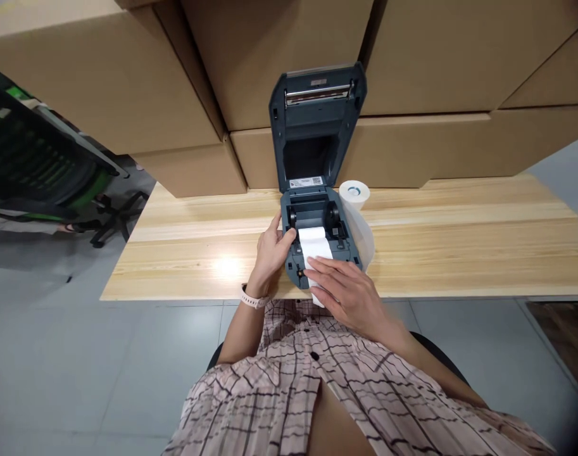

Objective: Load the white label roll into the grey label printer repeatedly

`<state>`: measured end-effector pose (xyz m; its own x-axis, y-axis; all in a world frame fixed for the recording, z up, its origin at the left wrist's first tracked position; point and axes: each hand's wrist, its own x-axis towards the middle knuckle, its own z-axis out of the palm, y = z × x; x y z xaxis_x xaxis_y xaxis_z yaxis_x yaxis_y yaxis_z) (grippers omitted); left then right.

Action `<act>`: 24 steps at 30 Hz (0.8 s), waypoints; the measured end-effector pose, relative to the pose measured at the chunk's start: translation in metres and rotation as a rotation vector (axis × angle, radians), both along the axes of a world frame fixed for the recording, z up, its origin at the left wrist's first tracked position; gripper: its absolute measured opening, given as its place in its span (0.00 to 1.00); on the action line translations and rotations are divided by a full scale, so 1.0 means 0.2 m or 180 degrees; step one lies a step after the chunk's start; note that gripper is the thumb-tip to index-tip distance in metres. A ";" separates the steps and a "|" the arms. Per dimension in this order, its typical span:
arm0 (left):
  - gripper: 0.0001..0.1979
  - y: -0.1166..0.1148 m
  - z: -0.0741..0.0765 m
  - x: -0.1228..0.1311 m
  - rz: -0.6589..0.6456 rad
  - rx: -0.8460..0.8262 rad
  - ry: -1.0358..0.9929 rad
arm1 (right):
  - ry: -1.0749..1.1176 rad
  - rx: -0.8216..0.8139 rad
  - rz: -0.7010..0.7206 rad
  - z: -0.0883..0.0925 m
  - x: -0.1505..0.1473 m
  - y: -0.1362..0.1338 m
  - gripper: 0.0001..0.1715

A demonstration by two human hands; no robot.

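A dark grey label printer (pixel 317 209) stands on the wooden table (pixel 459 247) with its lid (pixel 317 120) swung open and upright. A white paper strip (pixel 313 244) runs from the roll bay out over the printer's front. My left hand (pixel 270 253) rests against the printer's left side, its thumb on the inner edge by the paper. My right hand (pixel 348 291) lies flat with fingers stretched out, pressing the end of the strip at the front edge. A second white roll (pixel 354 193) stands just right of the printer.
Large cardboard boxes (pixel 127 82) are stacked along the back of the table, close behind the printer. A black and green office chair (pixel 46 164) stands to the left on the grey floor. I sit at the table's front edge.
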<state>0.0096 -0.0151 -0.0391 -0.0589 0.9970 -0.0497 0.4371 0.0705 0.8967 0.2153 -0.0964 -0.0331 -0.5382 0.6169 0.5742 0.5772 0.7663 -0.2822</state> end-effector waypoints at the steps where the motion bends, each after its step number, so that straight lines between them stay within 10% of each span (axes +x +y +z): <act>1: 0.34 0.00 0.00 0.00 0.0006 -0.0001 -0.0042 | 0.0005 0.0016 -0.0005 0.00 0.00 0.00 0.19; 24: 0.35 0.00 -0.03 0.00 0.0030 0.0028 -0.0404 | -0.0096 0.0141 0.0039 0.02 0.01 -0.02 0.14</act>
<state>0.0089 -0.0161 -0.0451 -0.0620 0.9969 -0.0484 0.3194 0.0658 0.9453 0.2171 -0.0996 -0.0300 -0.5630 0.5846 0.5842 0.5754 0.7847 -0.2306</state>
